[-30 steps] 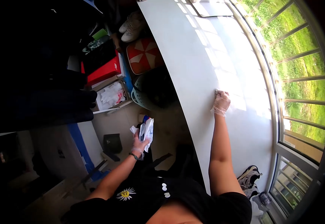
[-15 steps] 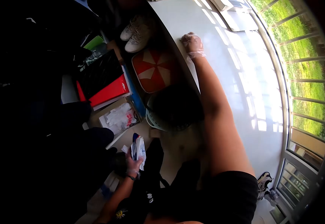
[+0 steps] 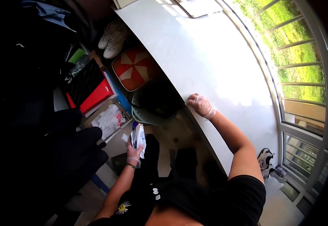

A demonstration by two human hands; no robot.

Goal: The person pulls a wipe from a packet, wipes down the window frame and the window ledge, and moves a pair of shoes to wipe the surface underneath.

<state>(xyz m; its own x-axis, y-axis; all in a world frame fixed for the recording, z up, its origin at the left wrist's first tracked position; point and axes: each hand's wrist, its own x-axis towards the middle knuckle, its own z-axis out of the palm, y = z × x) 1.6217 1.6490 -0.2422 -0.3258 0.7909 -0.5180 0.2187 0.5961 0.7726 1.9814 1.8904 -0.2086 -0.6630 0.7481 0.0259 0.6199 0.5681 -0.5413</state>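
Observation:
In the head view, my left hand (image 3: 133, 153), in a clear plastic glove, is closed around a soft white and blue packet (image 3: 138, 139). The packet is held upright at the lower left, beside my dark-clothed leg. My right hand (image 3: 201, 106), also in a clear glove, is curled into a fist on the white tabletop (image 3: 224, 64), close to its edge. The fingers are tucked under, so anything inside them is hidden.
Under the table are white shoes (image 3: 113, 40), a red and cream stool seat (image 3: 135, 67) and a pale green basket (image 3: 145, 116). A red box (image 3: 100, 95) and an open carton (image 3: 111, 118) stand left. Sneakers (image 3: 265, 162) lie by the barred window (image 3: 298, 67).
My right fist has come back along the tabletop toward my body, its elbow now more bent. The left hand keeps the packet. The camera view has shifted.

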